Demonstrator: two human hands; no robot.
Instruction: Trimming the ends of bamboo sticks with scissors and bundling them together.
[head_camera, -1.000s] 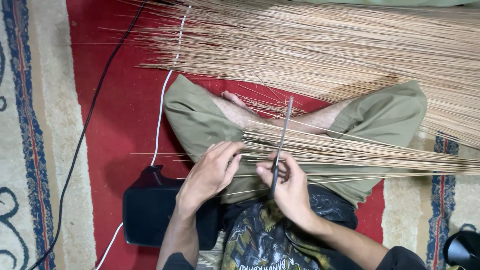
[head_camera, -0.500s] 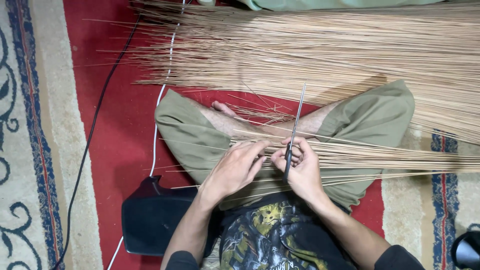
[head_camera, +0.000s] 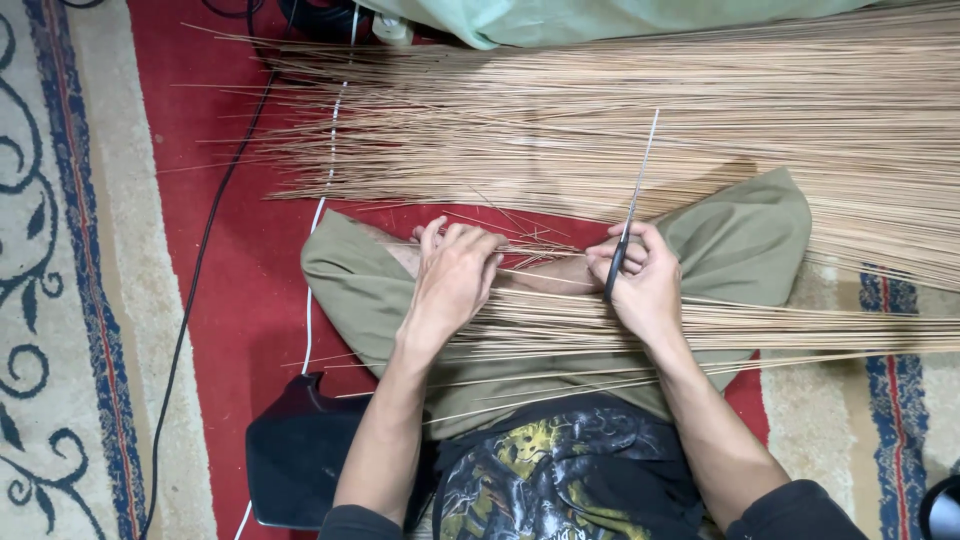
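I sit cross-legged in olive trousers (head_camera: 750, 240) on a red carpet. My right hand (head_camera: 640, 285) grips the dark handle of a thin-bladed knife (head_camera: 632, 205) whose blade points away from me. My left hand (head_camera: 455, 270) rests palm down, fingers together, on the ends of a bundle of thin tan sticks (head_camera: 800, 330) lying across my lap. A few loose sticks (head_camera: 520, 245) lie between the two hands, over my bare foot.
A large spread of long tan sticks (head_camera: 600, 130) covers the carpet beyond my knees. A black cable (head_camera: 215, 220) and a white cable (head_camera: 322, 200) run down the red carpet (head_camera: 250, 290). A black bag (head_camera: 295, 460) sits by my left hip. Green fabric (head_camera: 600, 20) lies at the top.
Both hands have moved forward from the lap toward my foot and apart. The left hand has gone left onto the stick ends; the knife stays in the right hand.
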